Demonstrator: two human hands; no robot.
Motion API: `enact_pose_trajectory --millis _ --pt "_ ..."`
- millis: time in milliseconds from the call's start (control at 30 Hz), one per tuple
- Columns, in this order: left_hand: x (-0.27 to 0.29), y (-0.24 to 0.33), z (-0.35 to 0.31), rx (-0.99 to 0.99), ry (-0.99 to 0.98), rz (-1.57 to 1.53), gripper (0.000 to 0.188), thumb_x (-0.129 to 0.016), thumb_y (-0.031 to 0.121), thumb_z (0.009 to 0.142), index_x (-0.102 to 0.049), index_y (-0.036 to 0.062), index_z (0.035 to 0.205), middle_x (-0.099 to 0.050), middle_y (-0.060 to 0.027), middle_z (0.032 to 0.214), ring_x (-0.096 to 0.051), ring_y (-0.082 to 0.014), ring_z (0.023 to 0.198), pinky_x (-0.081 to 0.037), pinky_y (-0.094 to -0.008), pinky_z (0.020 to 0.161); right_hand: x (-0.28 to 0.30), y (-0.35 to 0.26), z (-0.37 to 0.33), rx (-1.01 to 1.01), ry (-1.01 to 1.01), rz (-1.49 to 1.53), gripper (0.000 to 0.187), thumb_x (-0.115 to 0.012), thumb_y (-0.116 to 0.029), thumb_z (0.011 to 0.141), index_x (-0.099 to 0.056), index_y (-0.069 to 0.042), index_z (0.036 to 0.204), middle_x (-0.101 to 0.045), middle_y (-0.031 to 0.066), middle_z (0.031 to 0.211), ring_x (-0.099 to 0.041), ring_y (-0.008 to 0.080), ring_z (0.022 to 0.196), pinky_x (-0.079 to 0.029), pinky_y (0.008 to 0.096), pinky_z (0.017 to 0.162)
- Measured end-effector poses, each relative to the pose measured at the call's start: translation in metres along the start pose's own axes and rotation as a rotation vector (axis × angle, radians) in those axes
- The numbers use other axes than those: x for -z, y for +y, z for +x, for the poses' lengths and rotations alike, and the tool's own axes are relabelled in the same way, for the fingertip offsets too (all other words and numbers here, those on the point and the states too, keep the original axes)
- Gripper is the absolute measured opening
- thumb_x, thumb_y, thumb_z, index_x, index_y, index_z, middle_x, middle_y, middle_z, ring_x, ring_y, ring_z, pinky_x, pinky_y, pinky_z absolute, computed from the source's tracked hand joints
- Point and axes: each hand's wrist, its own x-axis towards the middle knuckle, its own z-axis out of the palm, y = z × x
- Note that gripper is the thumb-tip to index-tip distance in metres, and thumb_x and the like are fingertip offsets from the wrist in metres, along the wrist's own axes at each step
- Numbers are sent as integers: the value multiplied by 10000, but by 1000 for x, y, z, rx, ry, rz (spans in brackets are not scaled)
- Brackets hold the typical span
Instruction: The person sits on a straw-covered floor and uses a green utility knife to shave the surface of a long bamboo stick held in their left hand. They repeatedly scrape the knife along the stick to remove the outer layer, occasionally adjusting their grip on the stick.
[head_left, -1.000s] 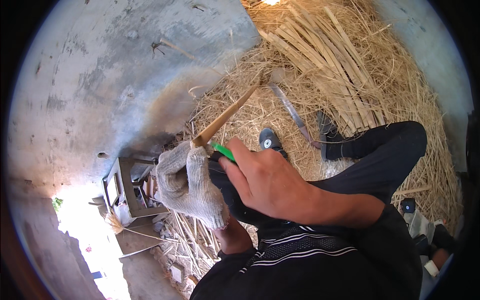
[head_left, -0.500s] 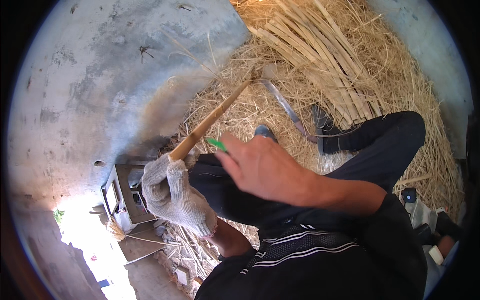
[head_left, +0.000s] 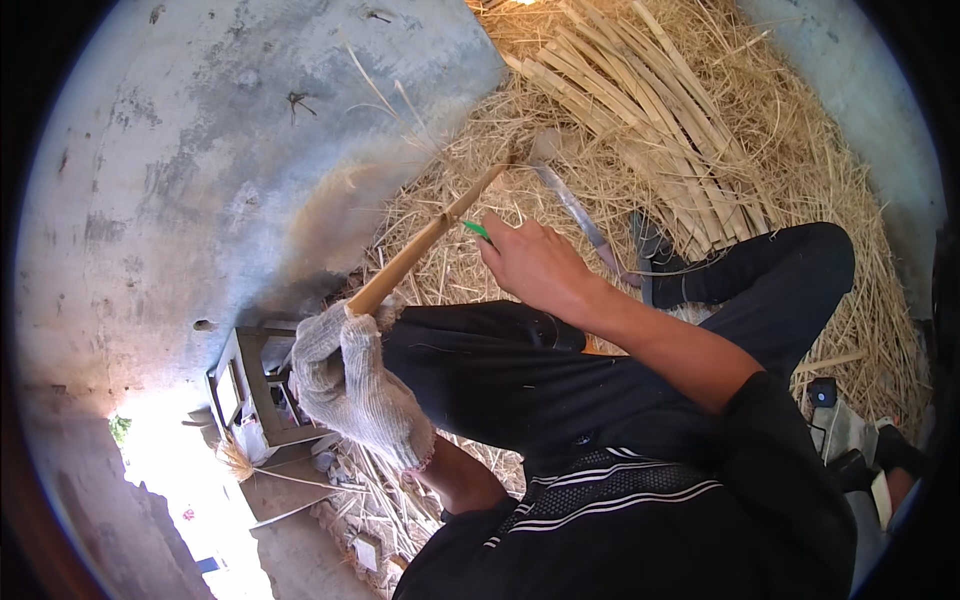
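My left hand (head_left: 355, 385), in a knitted off-white glove, is closed round the near end of a bamboo strip (head_left: 405, 262). The strip slants up and away to the right, its far end over the straw. My bare right hand (head_left: 540, 262) is closed on a small green tool (head_left: 477, 230), held beside the strip partway along. Only a short green part of it shows, so its kind cannot be told. Farther off, a long metal blade with a dark handle (head_left: 572, 203) lies on the straw near my shoe.
A bundle of split bamboo strips (head_left: 650, 120) lies on shavings (head_left: 840, 200) at the far right. A grey wall (head_left: 200, 180) rises at the left, with a small wooden stool-like frame (head_left: 262, 385) near it. My bent legs (head_left: 470, 350) lie below my hands. Another person's arm shows at the right edge.
My right hand, with the green tool, has moved away from my left hand, farther along the bamboo strip. My left hand keeps its hold and has hardly shifted.
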Motion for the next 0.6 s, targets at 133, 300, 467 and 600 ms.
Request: enact_pose_trajectory --millis 133,300,467,600 --pt "8 -8 1 -5 13 27 84 -682 -30 836 -619 -51 888 -607 -118 920 -619 -192 782 -605 -324 669 18 -34 -11 144 -42 52 226 -534 -221 966 -537 3 996 -597 235 591 -632 446 595 -525 506 556" --pt "6 0 1 28 -38 24 89 -675 -17 857 -627 -57 920 -625 -132 973 -648 -210 795 -603 -327 688 21 -41 -19 180 27 85 209 -567 -205 949 -535 -7 1008 -587 228 571 -625 442 567 -517 516 537" --pt "5 2 -1 -23 -47 133 95 -658 0 881 -640 -61 950 -641 -129 973 -656 -208 804 -594 -315 711 34 -55 -28 177 -8 1 225 -544 -217 962 -558 -2 1028 -602 225 587 -624 458 568 -526 522 546" --pt "2 6 -4 4 -23 139 108 -658 17 888 -646 -62 961 -647 -127 960 -655 -199 804 -585 -306 730 18 -25 -14 162 22 -39 210 -554 -208 961 -543 -8 1023 -610 208 586 -625 444 549 -527 513 529"
